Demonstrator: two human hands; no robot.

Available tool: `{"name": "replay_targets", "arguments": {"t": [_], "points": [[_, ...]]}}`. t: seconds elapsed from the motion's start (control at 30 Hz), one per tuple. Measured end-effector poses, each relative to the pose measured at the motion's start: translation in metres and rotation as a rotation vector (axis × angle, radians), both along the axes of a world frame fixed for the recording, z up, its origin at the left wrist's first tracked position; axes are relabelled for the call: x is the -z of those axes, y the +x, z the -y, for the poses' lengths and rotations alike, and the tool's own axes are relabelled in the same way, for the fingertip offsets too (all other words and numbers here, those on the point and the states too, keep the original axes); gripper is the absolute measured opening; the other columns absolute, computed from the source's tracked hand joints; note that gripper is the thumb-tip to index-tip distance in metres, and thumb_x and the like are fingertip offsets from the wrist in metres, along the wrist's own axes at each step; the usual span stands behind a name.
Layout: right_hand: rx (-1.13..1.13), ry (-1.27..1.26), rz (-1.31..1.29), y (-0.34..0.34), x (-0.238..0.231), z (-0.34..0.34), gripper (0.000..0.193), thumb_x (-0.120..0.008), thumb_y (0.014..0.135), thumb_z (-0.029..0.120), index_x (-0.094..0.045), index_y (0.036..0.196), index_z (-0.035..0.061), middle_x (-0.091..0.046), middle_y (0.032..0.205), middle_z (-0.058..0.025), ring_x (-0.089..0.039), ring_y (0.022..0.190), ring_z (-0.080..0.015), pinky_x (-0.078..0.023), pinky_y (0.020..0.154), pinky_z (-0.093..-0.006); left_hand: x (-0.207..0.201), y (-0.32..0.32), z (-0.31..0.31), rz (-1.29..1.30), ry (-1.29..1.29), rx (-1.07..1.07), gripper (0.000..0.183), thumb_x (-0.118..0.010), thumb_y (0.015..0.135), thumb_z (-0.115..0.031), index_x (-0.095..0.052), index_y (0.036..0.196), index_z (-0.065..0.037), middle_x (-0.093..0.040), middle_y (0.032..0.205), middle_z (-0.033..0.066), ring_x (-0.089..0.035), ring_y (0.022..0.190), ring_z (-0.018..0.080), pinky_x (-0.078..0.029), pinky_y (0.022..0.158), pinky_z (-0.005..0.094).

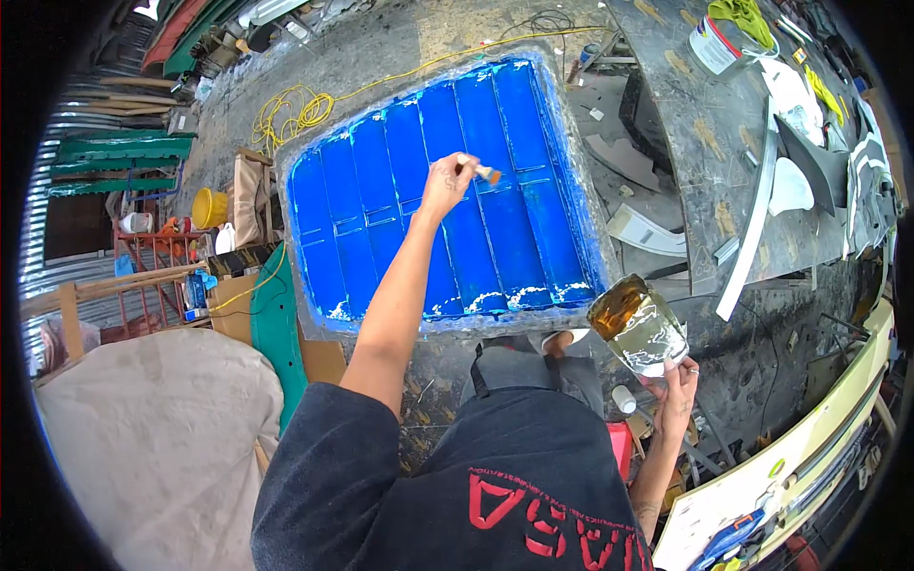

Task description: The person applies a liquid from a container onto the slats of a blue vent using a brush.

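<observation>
My left hand (447,183) is closed round the handle of a paintbrush (490,176). The brown bristles point right, over the upper middle of a large blue ribbed mould (419,255); whether they touch its surface I cannot tell. Grooves divide the mould into long strips, with pale flecks along its edges and a rough grey border. At the mould's near right corner, my right hand (676,379) grips a cut-open plastic container (640,328) by its near end. Amber liquid and whitish smears show inside it.
A yellow cable (295,112) lies coiled beyond the mould's left side. To the right stands a dark worktable (719,190) with a white bucket (716,46) and curved trim strips (762,214). A beige sheet (157,428) covers something at lower left, beside a green panel (276,328).
</observation>
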State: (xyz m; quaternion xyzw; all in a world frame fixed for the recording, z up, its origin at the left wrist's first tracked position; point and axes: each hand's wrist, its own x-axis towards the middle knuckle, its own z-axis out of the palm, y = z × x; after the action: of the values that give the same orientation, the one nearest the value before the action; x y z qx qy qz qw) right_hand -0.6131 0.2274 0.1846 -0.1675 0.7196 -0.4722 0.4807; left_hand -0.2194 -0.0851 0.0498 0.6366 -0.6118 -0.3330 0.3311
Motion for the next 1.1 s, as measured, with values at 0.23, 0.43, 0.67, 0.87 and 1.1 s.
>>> {"name": "replay_targets", "arguments": {"t": [0.23,0.43,0.67,0.87,1.1], "points": [[-0.021,0.016,-0.014,0.011,-0.011,0.005,0.037,-0.062,0.096,0.023,-0.043,0.121,0.0031,-0.060,0.114,-0.0099,-0.063,0.099,-0.0158,-0.059,0.071,-0.0339,0.036,0.037,-0.007,-0.119,0.025,0.131,0.020,-0.061,0.094,-0.018,-0.072,0.097,-0.001,-0.073,0.079,0.0111,-0.068,0.075,0.0167,-0.051,0.067,0.0319],[-0.005,0.002,-0.014,0.015,-0.006,0.001,0.036,-0.061,0.096,0.023,-0.043,0.121,0.0032,-0.059,0.115,-0.0099,-0.063,0.100,-0.0165,-0.059,0.073,-0.0355,0.016,0.016,-0.014,-0.153,-0.041,-0.077,0.022,-0.062,0.095,-0.021,-0.074,0.100,-0.003,-0.073,0.077,0.0057,-0.057,0.060,0.0079,-0.044,0.053,0.0273],[-0.007,0.002,-0.010,0.020,-0.004,0.006,0.037,-0.062,0.096,0.023,-0.043,0.121,0.0027,-0.059,0.115,-0.0104,-0.063,0.098,-0.0172,-0.060,0.070,-0.0342,0.046,-0.019,-0.037,-0.130,-0.113,-0.348,0.026,-0.058,0.091,-0.017,-0.072,0.090,0.005,-0.071,0.071,0.0136,-0.067,0.060,0.0215,-0.051,0.060,0.0343],[0.016,-0.021,0.029,0.026,-0.009,0.010,0.042,-0.066,0.093,0.022,-0.042,0.121,0.0026,-0.057,0.115,-0.0106,-0.061,0.098,-0.0182,-0.059,0.070,-0.0349,0.058,0.002,-0.048,-0.061,-0.069,-0.515,0.026,-0.059,0.091,-0.019,-0.073,0.092,0.003,-0.073,0.075,0.0128,-0.071,0.068,0.0195,-0.053,0.065,0.0320],[0.042,-0.010,0.038,0.021,-0.005,0.010,0.048,-0.071,0.089,0.022,-0.041,0.121,0.0027,-0.056,0.114,-0.0095,-0.059,0.095,-0.0176,-0.057,0.070,-0.0331,0.037,0.014,-0.054,-0.201,-0.061,-0.481,0.023,-0.060,0.094,-0.018,-0.073,0.097,0.001,-0.073,0.077,0.0087,-0.061,0.062,0.0102,-0.044,0.054,0.0274]]}}
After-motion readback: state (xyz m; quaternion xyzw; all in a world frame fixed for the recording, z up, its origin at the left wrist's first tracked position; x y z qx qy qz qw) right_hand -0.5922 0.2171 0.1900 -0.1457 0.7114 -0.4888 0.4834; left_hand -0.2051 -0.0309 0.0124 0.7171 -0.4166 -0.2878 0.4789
